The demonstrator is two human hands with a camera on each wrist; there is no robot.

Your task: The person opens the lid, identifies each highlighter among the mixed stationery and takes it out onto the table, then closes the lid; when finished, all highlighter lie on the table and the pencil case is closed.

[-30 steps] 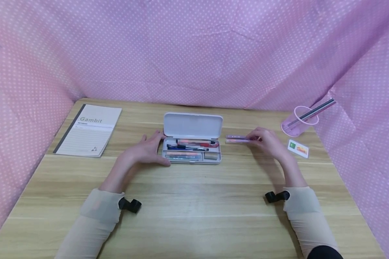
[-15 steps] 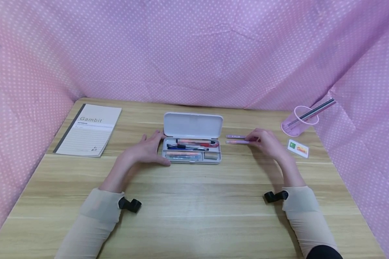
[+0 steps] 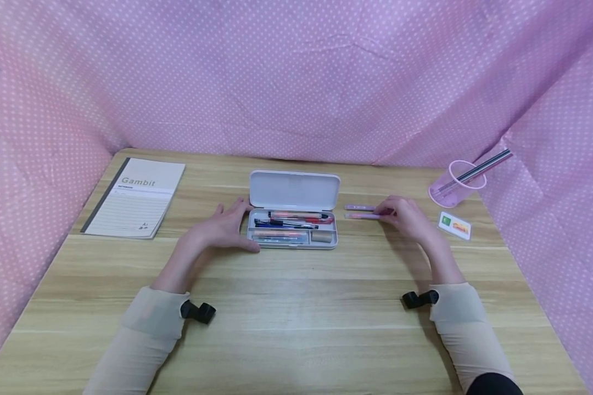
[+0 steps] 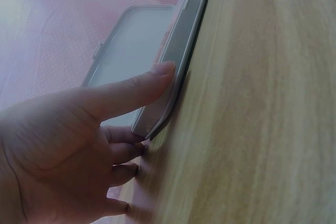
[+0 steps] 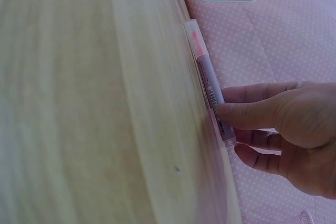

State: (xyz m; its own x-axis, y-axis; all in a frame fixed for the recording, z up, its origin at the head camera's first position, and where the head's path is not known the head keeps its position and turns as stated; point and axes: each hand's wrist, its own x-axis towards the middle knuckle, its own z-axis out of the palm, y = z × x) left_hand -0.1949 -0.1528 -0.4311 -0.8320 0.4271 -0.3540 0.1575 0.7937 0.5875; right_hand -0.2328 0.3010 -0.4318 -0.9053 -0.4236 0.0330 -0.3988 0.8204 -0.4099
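An open white pencil case (image 3: 295, 188) stands mid-table, its lid tipped back, with several pens (image 3: 289, 224) and a grey-brown piece (image 3: 321, 236) inside. My left hand (image 3: 222, 225) holds the case's left end, thumb at the front wall and fingers at the back corner; the left wrist view shows the thumb (image 4: 164, 68) against the wall. Right of the case, my right hand (image 3: 404, 215) pinches the end of a highlighter (image 5: 212, 85) with a purple barrel and pink under its clear cap, low at the tabletop. A second purple pen (image 3: 358, 208) lies just behind it, its right end hidden by the fingers.
A notebook (image 3: 133, 200) lies at the back left. At the back right, a tilted pink mesh cup (image 3: 445, 189) holds dark striped pencils (image 3: 491, 163). A small white block with green and orange print (image 3: 454, 225) lies before the cup. Pink dotted cloth (image 3: 296, 82) surrounds the table.
The right hand and highlighter have shifted very slightly, opening a little more gap between the two purple pens. The left hand keeps its place on the case.
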